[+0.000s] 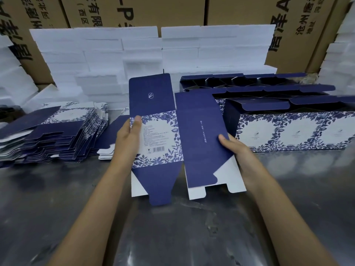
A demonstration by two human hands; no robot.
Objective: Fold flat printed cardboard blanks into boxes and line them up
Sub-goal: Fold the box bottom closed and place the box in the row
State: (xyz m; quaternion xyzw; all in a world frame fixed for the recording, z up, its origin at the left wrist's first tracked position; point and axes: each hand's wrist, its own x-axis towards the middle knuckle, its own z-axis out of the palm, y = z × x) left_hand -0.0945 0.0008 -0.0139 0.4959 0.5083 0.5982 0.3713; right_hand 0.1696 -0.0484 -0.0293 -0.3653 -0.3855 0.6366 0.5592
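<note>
I hold a navy and white floral cardboard blank (165, 139) above the table's middle, partly opened along a fold. My left hand (128, 139) grips its left edge, thumb on the printed white panel. My right hand (236, 148) pinches the right edge of the plain navy panel. The top flap stands up and the bottom flaps hang toward me. A pile of flat blanks (57, 135) lies at the left. Rows of folded boxes (292, 129) with open tops stand lined up at the right.
The grey metal table (172, 227) stretches toward me. White foam blocks (146, 54) are stacked along the back, with brown shipping cartons (240, 10) behind them. More white foam (11, 73) sits at the far left and far right.
</note>
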